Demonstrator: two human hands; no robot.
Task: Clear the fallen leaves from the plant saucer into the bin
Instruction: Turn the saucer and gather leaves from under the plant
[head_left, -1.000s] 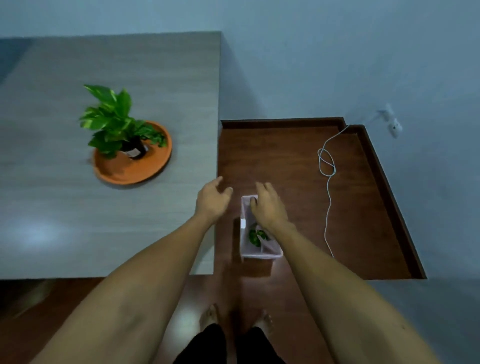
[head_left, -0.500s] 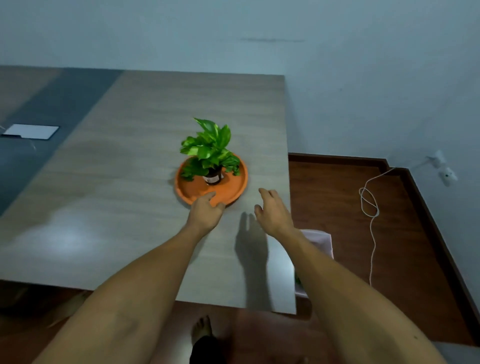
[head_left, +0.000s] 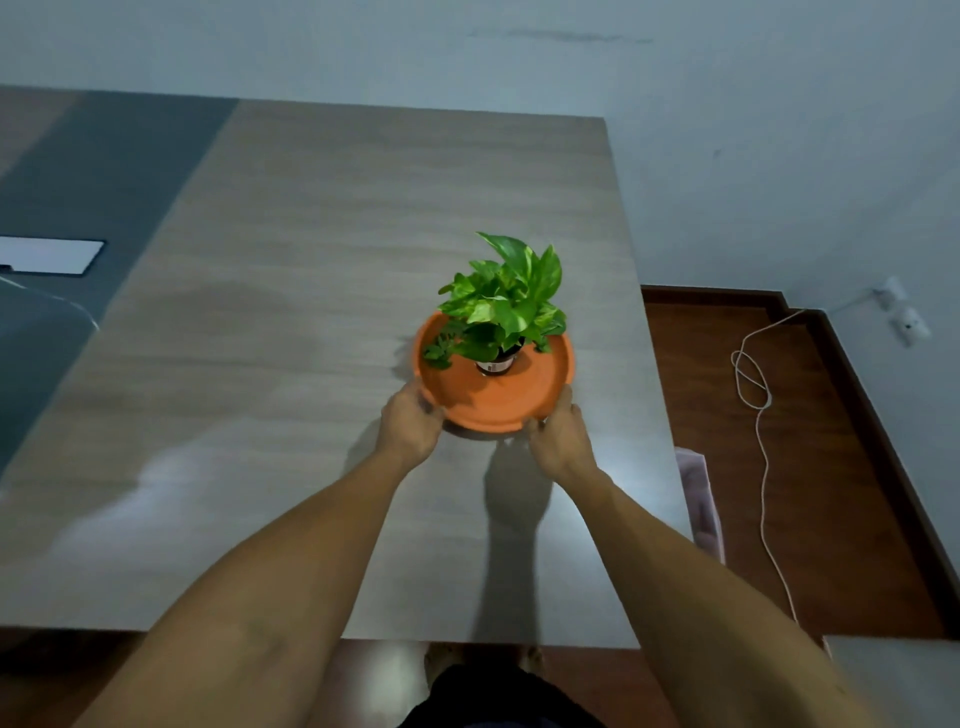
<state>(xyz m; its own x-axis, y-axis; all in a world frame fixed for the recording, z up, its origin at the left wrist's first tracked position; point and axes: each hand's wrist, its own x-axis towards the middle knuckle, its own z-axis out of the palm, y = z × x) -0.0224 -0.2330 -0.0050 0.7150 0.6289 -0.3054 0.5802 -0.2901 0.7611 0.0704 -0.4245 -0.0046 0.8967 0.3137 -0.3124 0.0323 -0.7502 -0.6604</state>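
An orange saucer stands on the wooden table near its right edge. A small potted plant with green leaves rises from the saucer's middle. A dark green leaf lies inside the saucer at its left rim. My left hand grips the saucer's near-left rim. My right hand grips its near-right rim. The pale bin stands on the floor beside the table, mostly hidden by the table edge.
A white cable trails across the dark wood floor to a wall socket at the right. A flat white panel sits in the table's dark strip at the far left. My feet show below the table's front edge.
My view swung from the bin on the floor up to the table. Both hands left the bin, reached forward and closed on the saucer's near rim.
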